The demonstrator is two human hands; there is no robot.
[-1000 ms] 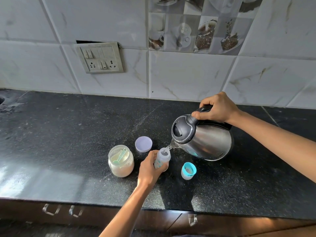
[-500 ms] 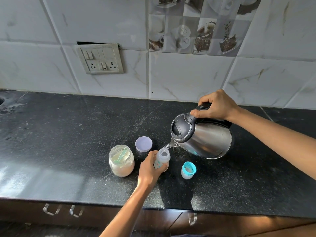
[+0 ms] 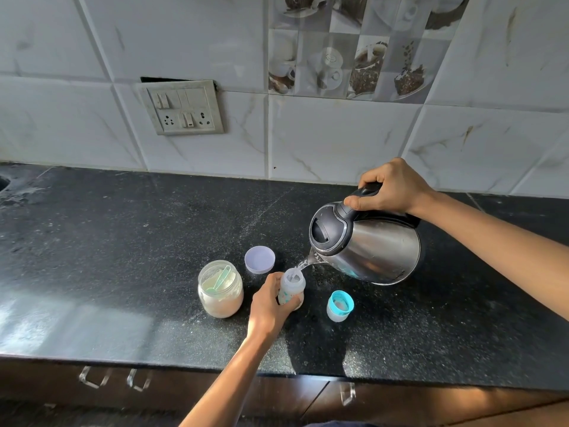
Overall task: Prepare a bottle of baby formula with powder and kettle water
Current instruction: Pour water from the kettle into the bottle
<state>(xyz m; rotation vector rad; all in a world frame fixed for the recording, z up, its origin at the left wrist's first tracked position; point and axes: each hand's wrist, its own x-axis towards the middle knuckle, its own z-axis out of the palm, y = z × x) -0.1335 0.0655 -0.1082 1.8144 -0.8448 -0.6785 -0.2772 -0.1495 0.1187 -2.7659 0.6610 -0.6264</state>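
Observation:
A small clear baby bottle (image 3: pixel 292 285) stands open on the black counter (image 3: pixel 123 241), held upright by my left hand (image 3: pixel 269 306). My right hand (image 3: pixel 389 188) grips the black handle of a steel kettle (image 3: pixel 369 245), tilted left with its spout just above the bottle's mouth. A thin stream of water runs from the spout into the bottle. An open jar of formula powder (image 3: pixel 220 289) with a green scoop inside sits left of the bottle. The bottle's teal cap (image 3: pixel 340 305) stands to its right.
The jar's lilac lid (image 3: pixel 259 259) lies behind the bottle. A switch and socket plate (image 3: pixel 183 107) is on the tiled wall. Cabinet handles (image 3: pixel 92 377) show below the counter's front edge. A sink edge (image 3: pixel 3 183) is at far left.
The kettle has lifted a little and tipped further toward the bottle, and the water stream now shows. My left hand and the bottle have stayed in place.

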